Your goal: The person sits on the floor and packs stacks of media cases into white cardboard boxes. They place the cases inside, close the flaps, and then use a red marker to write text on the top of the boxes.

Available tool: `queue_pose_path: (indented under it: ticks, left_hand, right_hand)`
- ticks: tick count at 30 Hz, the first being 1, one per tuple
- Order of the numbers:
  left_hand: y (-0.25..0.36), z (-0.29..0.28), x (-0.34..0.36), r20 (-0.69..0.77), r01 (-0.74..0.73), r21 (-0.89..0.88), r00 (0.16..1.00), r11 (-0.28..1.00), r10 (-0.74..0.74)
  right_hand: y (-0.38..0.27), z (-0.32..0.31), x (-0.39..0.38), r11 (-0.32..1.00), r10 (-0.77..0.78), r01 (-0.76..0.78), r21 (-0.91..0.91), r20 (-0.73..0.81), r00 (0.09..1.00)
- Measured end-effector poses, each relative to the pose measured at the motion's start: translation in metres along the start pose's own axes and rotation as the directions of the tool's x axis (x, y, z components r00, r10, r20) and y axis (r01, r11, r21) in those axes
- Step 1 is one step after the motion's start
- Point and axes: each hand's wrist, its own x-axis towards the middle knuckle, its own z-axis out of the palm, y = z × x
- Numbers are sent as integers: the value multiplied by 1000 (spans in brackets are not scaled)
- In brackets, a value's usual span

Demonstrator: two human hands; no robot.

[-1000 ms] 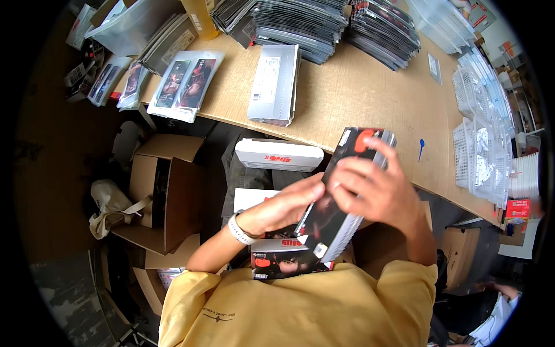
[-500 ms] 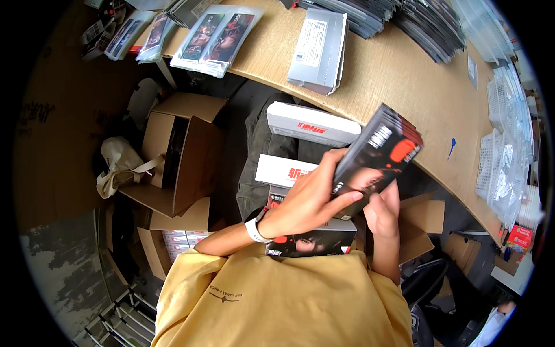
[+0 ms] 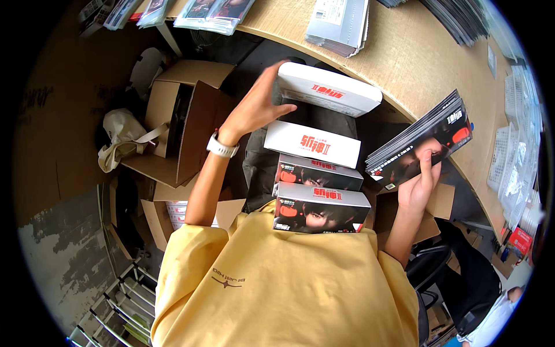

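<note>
A stack of flat black printed card sleeves [image 3: 425, 141] is gripped in my right hand [image 3: 419, 185], thumb across the front face. My left hand [image 3: 257, 107] has its fingers and thumb apart at the left end of a white box [image 3: 329, 89] with red lettering. The fingertips reach that box's far corner; I cannot tell whether they touch it. In a row on my lap, nearer me, stand another white box [image 3: 312, 144] and two dark picture boxes with grey tops, a farther one [image 3: 318, 173] and a nearer one [image 3: 321, 211] against my shirt.
The wooden table [image 3: 399, 63] curves along the far and right sides, bearing a grey sleeve stack [image 3: 338, 26] and clear plastic trays [image 3: 509, 150]. Open cartons [image 3: 196, 133] stand at left, with a cloth bag [image 3: 124, 139]. Another person [image 3: 491, 315] is at lower right.
My left hand has let go of the sleeve stack and moved left to the far white box. My right hand has carried the stack rightward, uncovering the boxes on my lap.
</note>
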Motion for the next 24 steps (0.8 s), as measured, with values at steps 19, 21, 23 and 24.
queue_pose_path:
  ticks: [19,21,23,24]
  left_hand:
    - [109,-19,-84,-30,-472,517,824,714,566]
    - [124,5,-100,183,-440,638,884,632,430]
    - [126,28,-104,262,-422,410,904,809,339]
    - [125,32,-103,273,-386,293,910,875,311]
  right_hand:
    - [4,-16,-10,999,-7,5,-32,-75,997]
    - [6,-5,-11,998,28,-38,-53,-173,985]
    - [5,1,-12,995,63,-78,-61,-214,975]
    - [5,5,-14,994,76,-93,-63,-238,968]
